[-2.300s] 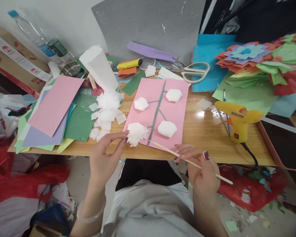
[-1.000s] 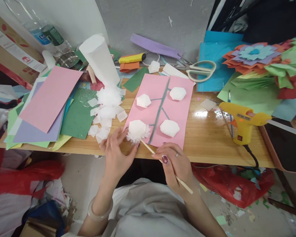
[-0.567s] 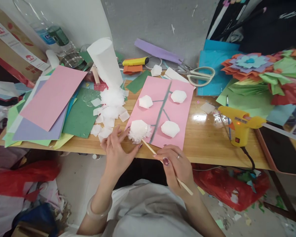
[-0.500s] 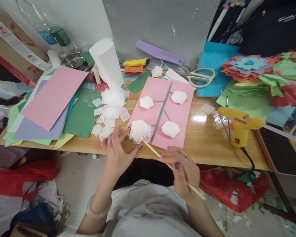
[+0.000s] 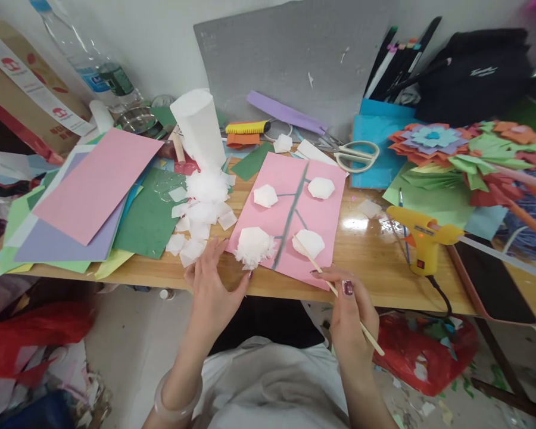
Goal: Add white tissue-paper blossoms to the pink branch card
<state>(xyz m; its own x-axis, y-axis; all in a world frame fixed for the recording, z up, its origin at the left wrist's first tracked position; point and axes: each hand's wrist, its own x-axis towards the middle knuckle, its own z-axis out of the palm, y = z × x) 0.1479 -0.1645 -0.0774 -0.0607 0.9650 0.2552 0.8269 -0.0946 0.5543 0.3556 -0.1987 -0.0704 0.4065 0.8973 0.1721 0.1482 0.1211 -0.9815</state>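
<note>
A pink card (image 5: 292, 179) lies on the wooden table (image 5: 375, 262) with a grey-green paper stem and several white tissue flowers glued on. My left hand (image 5: 212, 280) rests at the table's edge, fingers spread, its tips against the fluffed white flower (image 5: 254, 245) at the card's near left corner. My right hand (image 5: 351, 310) pinches a thin wooden stick (image 5: 335, 289). The stick's tip points at the flat white flower (image 5: 310, 241) on the near right of the stem.
A yellow glue gun (image 5: 422, 235) stands at the right, its cord running off the edge. Loose white tissue pieces (image 5: 201, 205) and stacked coloured sheets (image 5: 93, 196) lie to the left. Scissors (image 5: 355, 156), a white paper cone (image 5: 199, 128) and layered paper flowers (image 5: 446, 143) sit behind.
My right hand drew the stick out from under the fluffed flower and swung its tip right to the flat flower. My left hand stayed by the fluffed flower.
</note>
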